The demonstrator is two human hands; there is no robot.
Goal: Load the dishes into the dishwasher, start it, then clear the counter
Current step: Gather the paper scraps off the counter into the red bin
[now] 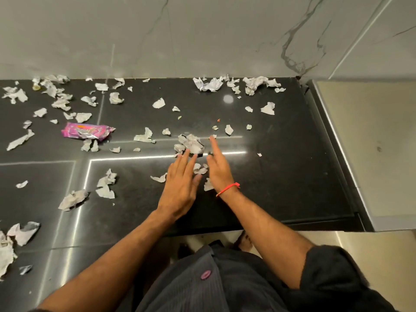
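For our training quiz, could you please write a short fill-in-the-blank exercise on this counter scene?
1. The counter is strewn with torn scraps of ____.
2. The wrapper left of the hands is ____ in colour.
3. The red string is tied round the ____ wrist.
4. Both the left hand and the right hand have their fingers ____.

Missing words: paper; pink; right; straight

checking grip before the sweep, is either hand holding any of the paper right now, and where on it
Nothing is held. Both the left hand and the right hand are flat with straight fingers over the counter, fingertips at the near edge of a crumpled paper wad.
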